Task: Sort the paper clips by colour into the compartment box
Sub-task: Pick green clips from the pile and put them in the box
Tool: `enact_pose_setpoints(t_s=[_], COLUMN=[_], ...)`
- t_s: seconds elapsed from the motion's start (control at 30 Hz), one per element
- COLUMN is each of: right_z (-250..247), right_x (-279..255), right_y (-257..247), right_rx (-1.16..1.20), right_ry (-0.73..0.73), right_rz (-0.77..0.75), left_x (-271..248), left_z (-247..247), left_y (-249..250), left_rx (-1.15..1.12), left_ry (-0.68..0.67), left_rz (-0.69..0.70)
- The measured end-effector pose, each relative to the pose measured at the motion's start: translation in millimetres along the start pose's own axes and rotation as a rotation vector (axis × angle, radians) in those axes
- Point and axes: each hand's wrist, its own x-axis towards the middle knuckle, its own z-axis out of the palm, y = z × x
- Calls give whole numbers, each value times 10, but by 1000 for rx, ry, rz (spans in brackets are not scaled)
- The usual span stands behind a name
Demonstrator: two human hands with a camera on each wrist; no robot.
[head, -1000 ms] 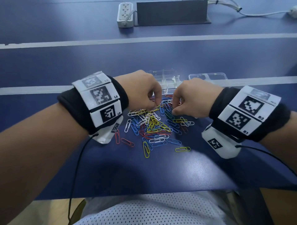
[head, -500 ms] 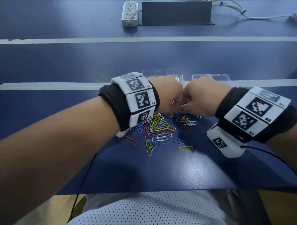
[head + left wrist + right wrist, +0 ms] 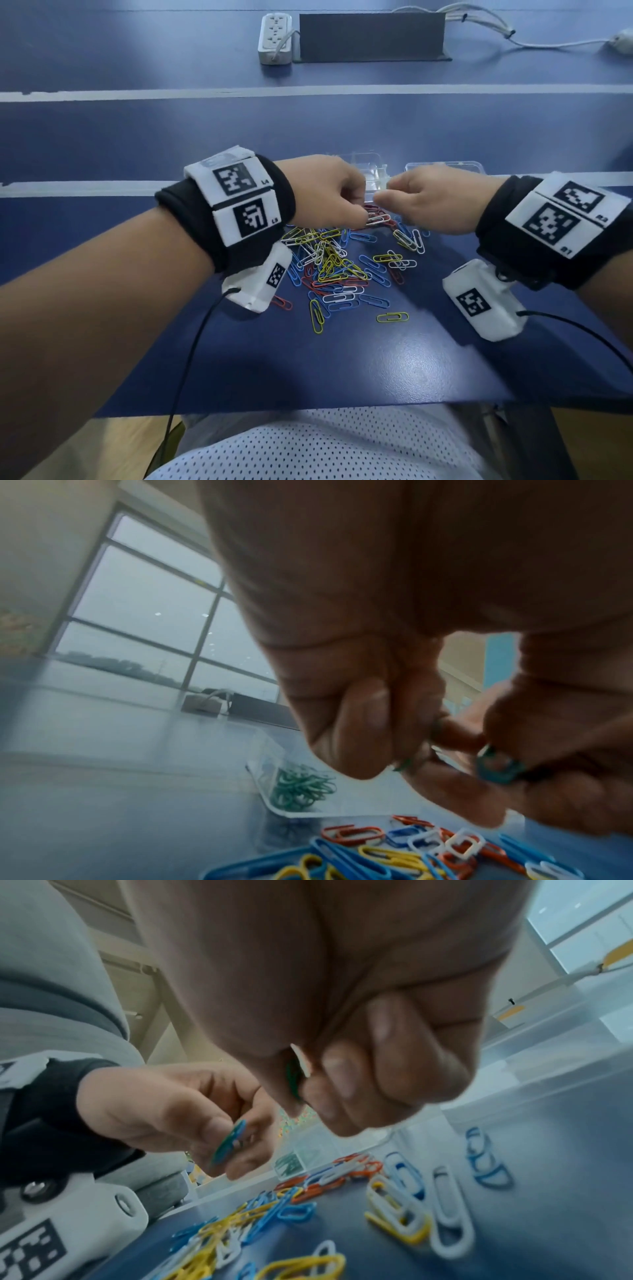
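Observation:
A loose pile of paper clips [image 3: 337, 265] in blue, yellow, red and white lies on the blue table. Behind it stands the clear compartment box [image 3: 371, 168]; one compartment holds green clips [image 3: 298, 785]. Both hands hover over the pile's far edge, just in front of the box, fingertips nearly meeting. My left hand [image 3: 358, 205] has its fingers curled and pinches a blue-green clip [image 3: 229, 1142], also seen in the left wrist view [image 3: 496, 769]. My right hand [image 3: 383, 197] pinches a green clip [image 3: 293, 1080] between thumb and forefinger.
The box's clear lid [image 3: 445, 168] lies to its right. A white power strip [image 3: 275, 37] and a dark block [image 3: 371, 36] sit at the table's far side with white cables [image 3: 548, 42]. Single clips [image 3: 392, 317] lie near the front edge.
Both hands left the pile. The left hand swung right to meet the right one, and now they hold clips just in front of the box, slightly apart.

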Motion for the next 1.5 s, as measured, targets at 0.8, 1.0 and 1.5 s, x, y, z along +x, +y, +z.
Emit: enact_pose_setpoints(t_s=[0.8,1.0,1.5], right_z=[-227,-195,-123], right_x=[409,485,455], right_y=[-575,-680,-696], right_rx=[267,233,83], right_ry=[149,176,176], right_rz=[-22,-15,-74], left_x=[149,79,-153], left_z=[-155,-161,-128], left_y=[-390,-413,-510], left_rx=[-251,-450,-165], left_ry=[370,349,214], left_rz=[-326,-304,-353])
